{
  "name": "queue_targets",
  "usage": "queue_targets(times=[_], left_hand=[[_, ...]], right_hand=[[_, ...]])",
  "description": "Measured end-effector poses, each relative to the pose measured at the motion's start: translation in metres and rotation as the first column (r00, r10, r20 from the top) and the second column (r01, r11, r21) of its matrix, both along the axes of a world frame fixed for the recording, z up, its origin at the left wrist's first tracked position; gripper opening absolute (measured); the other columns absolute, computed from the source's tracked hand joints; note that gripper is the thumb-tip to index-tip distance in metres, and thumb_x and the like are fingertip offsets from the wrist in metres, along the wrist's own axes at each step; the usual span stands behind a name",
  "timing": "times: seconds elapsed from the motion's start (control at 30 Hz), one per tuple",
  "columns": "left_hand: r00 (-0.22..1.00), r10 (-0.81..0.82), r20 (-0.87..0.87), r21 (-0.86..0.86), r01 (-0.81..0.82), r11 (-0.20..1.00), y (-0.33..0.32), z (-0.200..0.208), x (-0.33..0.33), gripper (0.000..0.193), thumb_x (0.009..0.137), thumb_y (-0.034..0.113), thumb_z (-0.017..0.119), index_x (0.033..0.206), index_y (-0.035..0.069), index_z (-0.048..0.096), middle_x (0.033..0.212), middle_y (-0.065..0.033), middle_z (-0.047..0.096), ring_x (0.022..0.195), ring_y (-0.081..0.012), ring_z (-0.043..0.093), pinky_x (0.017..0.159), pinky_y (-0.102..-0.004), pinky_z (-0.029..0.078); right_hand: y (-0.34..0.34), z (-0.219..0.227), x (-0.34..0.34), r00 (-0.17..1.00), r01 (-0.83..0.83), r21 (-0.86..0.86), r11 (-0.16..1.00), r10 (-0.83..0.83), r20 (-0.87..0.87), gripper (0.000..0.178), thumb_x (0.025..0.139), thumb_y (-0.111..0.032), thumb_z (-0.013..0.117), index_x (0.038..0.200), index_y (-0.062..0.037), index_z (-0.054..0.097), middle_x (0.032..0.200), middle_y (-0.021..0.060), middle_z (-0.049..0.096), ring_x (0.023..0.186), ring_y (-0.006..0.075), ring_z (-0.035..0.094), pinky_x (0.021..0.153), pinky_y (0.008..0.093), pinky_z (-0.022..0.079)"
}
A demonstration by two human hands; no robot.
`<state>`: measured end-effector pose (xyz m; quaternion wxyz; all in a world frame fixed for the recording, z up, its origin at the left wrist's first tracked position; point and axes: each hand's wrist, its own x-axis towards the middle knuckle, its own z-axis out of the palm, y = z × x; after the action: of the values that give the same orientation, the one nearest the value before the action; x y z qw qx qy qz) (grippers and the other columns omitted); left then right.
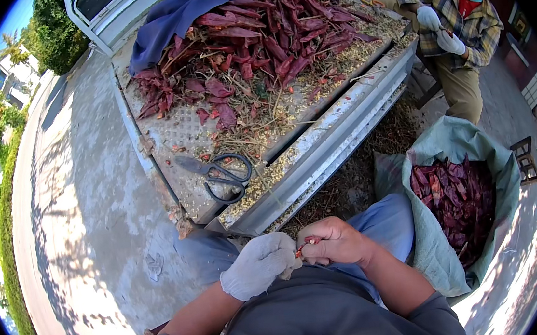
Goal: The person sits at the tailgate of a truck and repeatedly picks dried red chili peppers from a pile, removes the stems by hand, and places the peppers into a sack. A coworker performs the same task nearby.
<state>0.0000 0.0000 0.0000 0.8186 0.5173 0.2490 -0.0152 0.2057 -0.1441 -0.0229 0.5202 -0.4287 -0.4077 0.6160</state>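
Red dried pepper (313, 239), I'd guess light and brittle, best held by its ends, sits pinched between tightly curled left hand (264, 262) and right hand (333, 242).

One white glove (252, 275) is being worn, left hand (268, 256). A dark-grey short-sleeved top (285, 329) and blue trousers (391, 217) are being worn.
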Motion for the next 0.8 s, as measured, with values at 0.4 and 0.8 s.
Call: queue_targets(times=[0.4, 0.8], left_hand=[[0.978, -0.153, -0.145, 0.982, 0.161, 0.099, 0.010, 0.015, 0.032, 0.032, 0.094, 0.026, 0.077, 0.120, 0.009, 0.080, 0.099, -0.0163, 0.079, 0.099, -0.0368, 0.076, 0.089, -0.0488, 0.060], [0.996, 0.079, -0.040, 0.878, 0.072, -0.474, 0.194, 0.031, 0.113, 0.032, 0.090, 0.009, 0.066, 0.118, 0.017, 0.080, 0.120, -0.0113, 0.077, 0.107, -0.0390, 0.073, 0.090, -0.0512, 0.059]], right_hand=[[-0.068, -0.015, 0.076, 0.558, 0.808, 0.057, 0.587, -0.791, 0.250, 0.018, 0.104, -0.016, 0.069, 0.114, -0.0011, 0.069, 0.100, 0.0111, 0.067, 0.090, 0.0229, 0.059, 0.079, 0.0362, 0.047], [-0.205, -0.053, 0.156, -0.136, 0.863, 0.388, 0.323, -0.592, 0.795, 0.031, 0.098, -0.009, 0.071, 0.126, 0.0048, 0.071, 0.117, 0.0215, 0.073, 0.107, 0.0350, 0.074, 0.097, 0.0433, 0.058]])
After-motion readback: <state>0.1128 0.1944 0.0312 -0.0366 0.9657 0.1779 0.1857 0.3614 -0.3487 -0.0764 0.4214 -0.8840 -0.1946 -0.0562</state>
